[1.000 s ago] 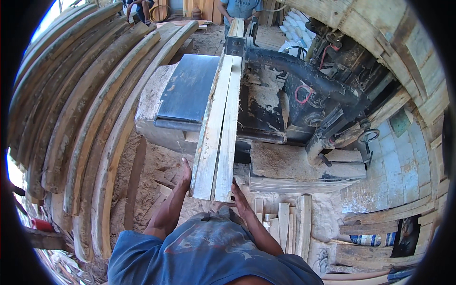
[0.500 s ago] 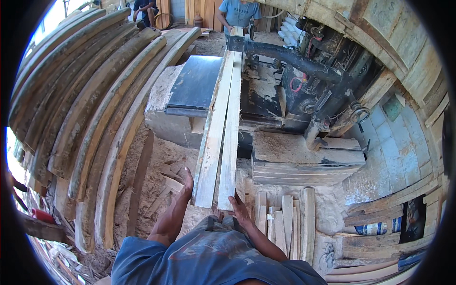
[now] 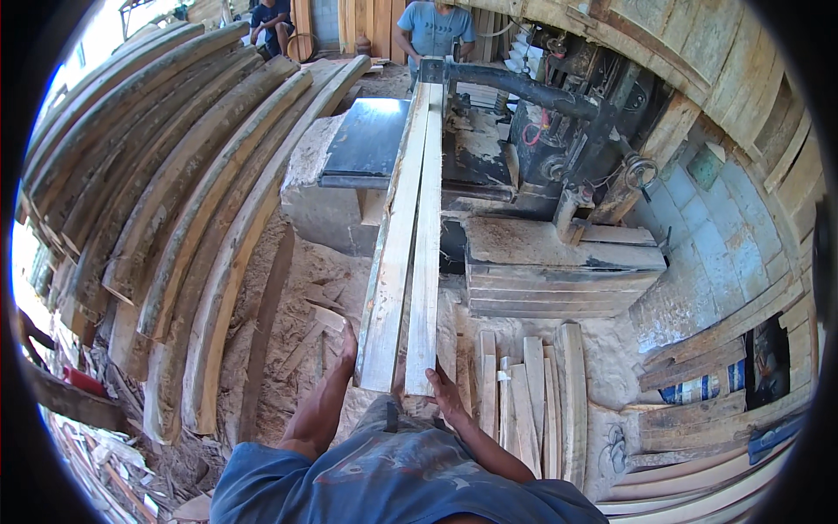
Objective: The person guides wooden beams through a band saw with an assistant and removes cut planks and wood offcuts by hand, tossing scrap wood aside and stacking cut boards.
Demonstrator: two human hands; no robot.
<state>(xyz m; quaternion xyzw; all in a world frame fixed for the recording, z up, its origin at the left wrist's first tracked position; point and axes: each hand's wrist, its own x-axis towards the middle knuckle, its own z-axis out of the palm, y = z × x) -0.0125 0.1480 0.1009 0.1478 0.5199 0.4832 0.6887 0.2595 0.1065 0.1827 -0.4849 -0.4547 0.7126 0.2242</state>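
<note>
A long pale plank (image 3: 393,288), split lengthwise by a narrow gap, runs from the saw machine (image 3: 434,72) toward my body. Its right-hand strip (image 3: 424,306) has a whitish near end. My right hand (image 3: 447,397) grips that strip's near right corner, thumb on top and the other fingers partly hidden at the side and below. Beside the near left edge of the plank is my left hand (image 3: 348,349), fingers stretched upward; whether it touches the wood I cannot tell.
Long curved timbers (image 3: 209,201) are stacked at left. A dark metal table (image 3: 367,144) flanks the plank. At right stands a dusty wooden block (image 3: 559,271), with several cut strips (image 3: 532,393) below it. A person (image 3: 434,31) in a blue shirt stands behind the saw; another (image 3: 271,22) sits farther back.
The plank has come slightly toward me, and its bit beyond the saw guide no longer shows. My right hand keeps its grip; my left stays alongside. The view has shifted a little.
</note>
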